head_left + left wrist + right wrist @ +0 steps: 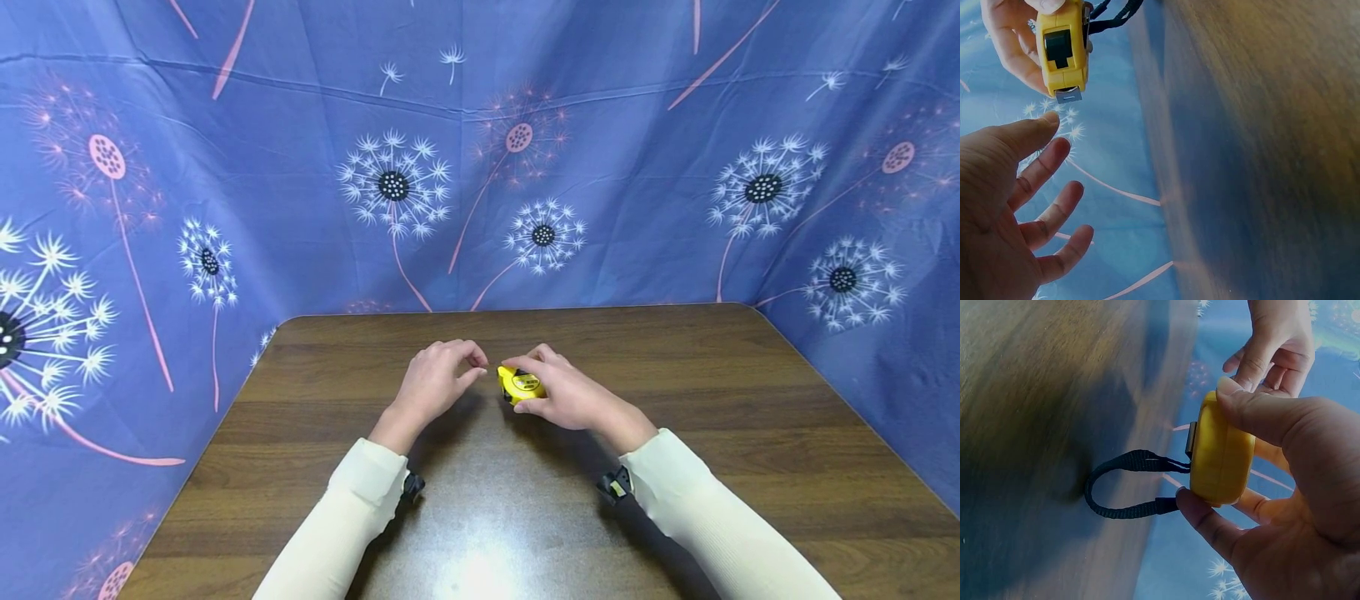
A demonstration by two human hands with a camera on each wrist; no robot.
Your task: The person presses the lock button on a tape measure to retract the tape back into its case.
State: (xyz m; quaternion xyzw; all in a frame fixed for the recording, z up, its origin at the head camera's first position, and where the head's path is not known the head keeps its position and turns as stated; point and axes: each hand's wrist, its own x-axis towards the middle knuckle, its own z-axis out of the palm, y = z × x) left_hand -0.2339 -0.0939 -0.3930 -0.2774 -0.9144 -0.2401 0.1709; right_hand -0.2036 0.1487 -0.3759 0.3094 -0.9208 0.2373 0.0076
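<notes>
At the middle of the table [675, 375], the right hand [566, 393] grips the yellow tape measure [521, 385] with its metal tip [1069, 95] facing the left hand [437, 382], whose loosely curled, empty fingers seem poised near that tip, strap [1124, 490] dangling.

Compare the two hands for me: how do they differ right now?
The right hand grips the yellow tape measure, thumb and fingers curled round its case; the left hand holds nothing. The left hand's fingers are loosely spread, with the fingertips near the tape's metal hook, not clearly touching it. The measure's black strap hangs by the right hand only. Both are above the wooden table, in cream sleeves.
</notes>
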